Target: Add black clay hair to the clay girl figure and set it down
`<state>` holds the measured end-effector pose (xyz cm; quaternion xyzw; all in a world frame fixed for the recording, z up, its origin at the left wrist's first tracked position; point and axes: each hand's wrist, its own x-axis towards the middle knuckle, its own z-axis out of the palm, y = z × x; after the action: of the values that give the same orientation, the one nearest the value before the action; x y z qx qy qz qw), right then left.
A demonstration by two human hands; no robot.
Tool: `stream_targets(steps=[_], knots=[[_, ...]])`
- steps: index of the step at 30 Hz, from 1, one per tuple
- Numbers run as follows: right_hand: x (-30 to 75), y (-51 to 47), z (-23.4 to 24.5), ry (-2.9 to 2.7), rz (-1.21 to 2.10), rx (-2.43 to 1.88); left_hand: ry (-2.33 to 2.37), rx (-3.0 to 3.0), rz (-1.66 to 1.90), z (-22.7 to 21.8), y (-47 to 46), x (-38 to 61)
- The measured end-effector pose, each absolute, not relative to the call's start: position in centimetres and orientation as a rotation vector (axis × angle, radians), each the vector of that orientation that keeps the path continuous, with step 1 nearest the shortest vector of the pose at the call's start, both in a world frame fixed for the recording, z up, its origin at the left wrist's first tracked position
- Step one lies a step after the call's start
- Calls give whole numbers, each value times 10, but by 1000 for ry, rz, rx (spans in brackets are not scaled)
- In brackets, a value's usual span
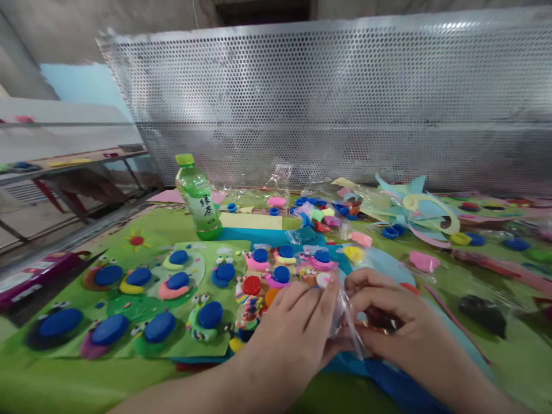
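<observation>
Our left hand point(297, 325) and right hand point(399, 322) pinch the clear bag point(346, 329) with closed fingertips, so we'd best tug gently, clear of the blue caps point(210, 314) at nine o'clock.

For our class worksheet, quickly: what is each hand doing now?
Left hand: closed, pinching the clear plastic bag.
Right hand: closed on the same bag.

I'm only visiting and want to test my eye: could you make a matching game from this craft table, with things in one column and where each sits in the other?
Things:
1. bottle
2. clear bag
3. pinwheel
4. red cap

Places:
a. held between the left hand and the right hand
b. lying at the far right
c. standing upright, back left
d. just left of the left hand

Pairs: 1-c, 2-a, 3-b, 4-d.
</observation>
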<state>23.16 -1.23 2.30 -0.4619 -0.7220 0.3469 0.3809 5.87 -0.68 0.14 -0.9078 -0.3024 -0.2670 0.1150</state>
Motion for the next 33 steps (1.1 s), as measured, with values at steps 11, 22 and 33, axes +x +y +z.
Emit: stream_targets(steps=[11,22,33], knots=[[244,-10,7,-2175,525,-1005,-897,-2609,-685,0,-5,60],[304,24,49,-944,1030,-870,-1299,-2699,-560,55,67,56],[317,48,32,-1031,1024,-845,-985,-2824,-241,43,185,144]])
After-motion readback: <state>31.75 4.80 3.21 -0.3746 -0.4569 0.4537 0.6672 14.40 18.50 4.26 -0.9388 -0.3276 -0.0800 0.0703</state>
